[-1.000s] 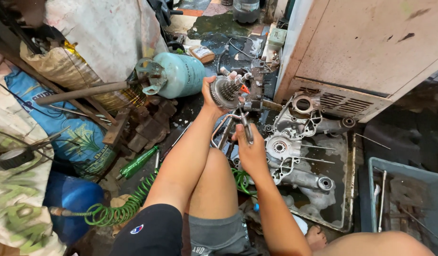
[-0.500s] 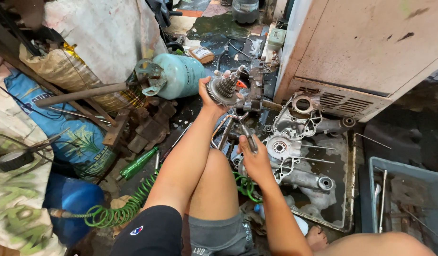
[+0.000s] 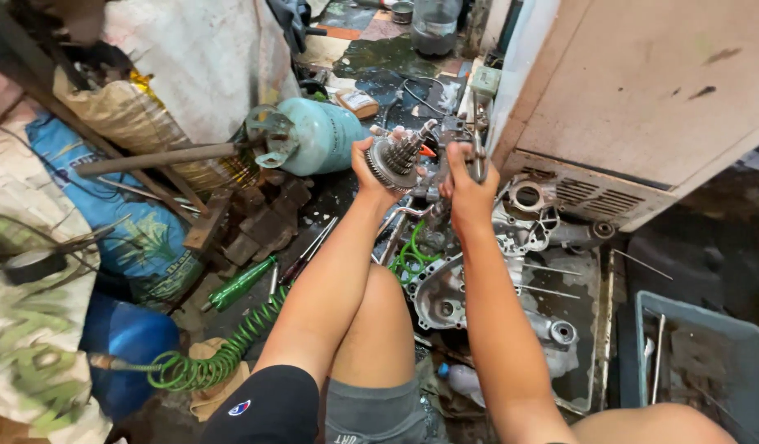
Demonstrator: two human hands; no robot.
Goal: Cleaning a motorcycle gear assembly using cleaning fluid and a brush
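The left hand (image 3: 371,168) has its grip wrapped around a greasy gear cluster (image 3: 398,156), held up with its shaft tilted toward the right hand (image 3: 466,177). That grip is clenched on a dark metal tool (image 3: 476,146) just beside the gears. Below both grips lies an open engine casing (image 3: 478,279) in a metal tray (image 3: 603,329); left of them sits a pale green gas cylinder (image 3: 318,136).

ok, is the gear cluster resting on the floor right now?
No, the left hand holds the gear cluster up in the air, above the engine case, with the right hand beside it.
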